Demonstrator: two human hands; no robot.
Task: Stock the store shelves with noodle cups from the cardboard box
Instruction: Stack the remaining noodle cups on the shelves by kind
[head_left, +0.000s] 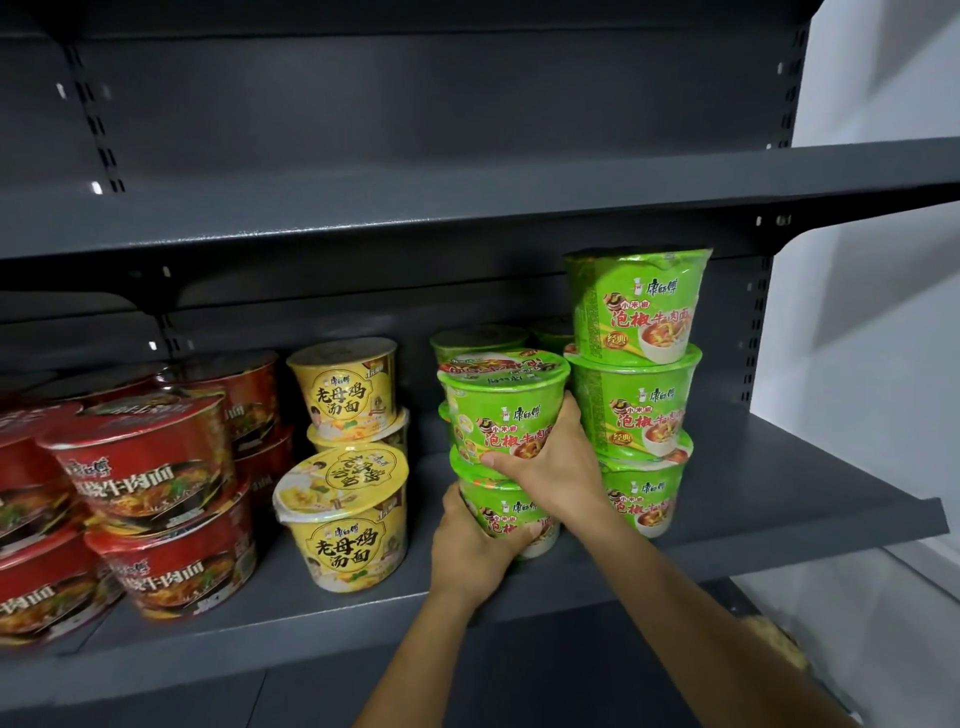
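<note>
Two green noodle cups stand stacked on the dark grey shelf (779, 499). My right hand (550, 467) grips the upper green cup (504, 400) around its lower front. My left hand (467, 545) grips the lower green cup (511, 512) from the left and underneath. Just to the right stands a stack of three green cups (636, 395), close beside the pair I hold. More green cups (478, 338) sit behind. The cardboard box is out of view.
Yellow noodle cups (348, 509) stand stacked left of my hands, and red cups (150, 493) fill the far left of the shelf. The shelf above (467, 208) hangs low over the tall green stack. A white wall (883, 312) lies to the right.
</note>
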